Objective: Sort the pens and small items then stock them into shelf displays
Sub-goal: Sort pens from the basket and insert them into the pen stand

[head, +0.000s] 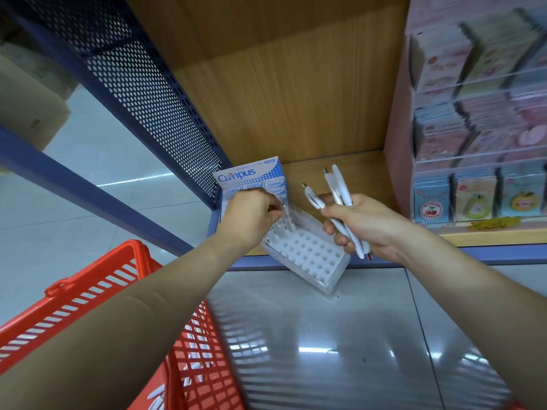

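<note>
Left hand [251,216] pinches pen [284,211] at holed tray [309,253] | right hand [368,227] grips pens [337,187] | wooden shelf [362,173], tiled floor [340,327]

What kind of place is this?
Probably a stationery shop aisle: a Campus display box on a wooden shelf, a rack of notebooks, and a red shopping basket.

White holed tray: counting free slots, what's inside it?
In the tray, pens stand in far holes by the left hand; nearer holes look empty. The hand covers the far corner.
</note>
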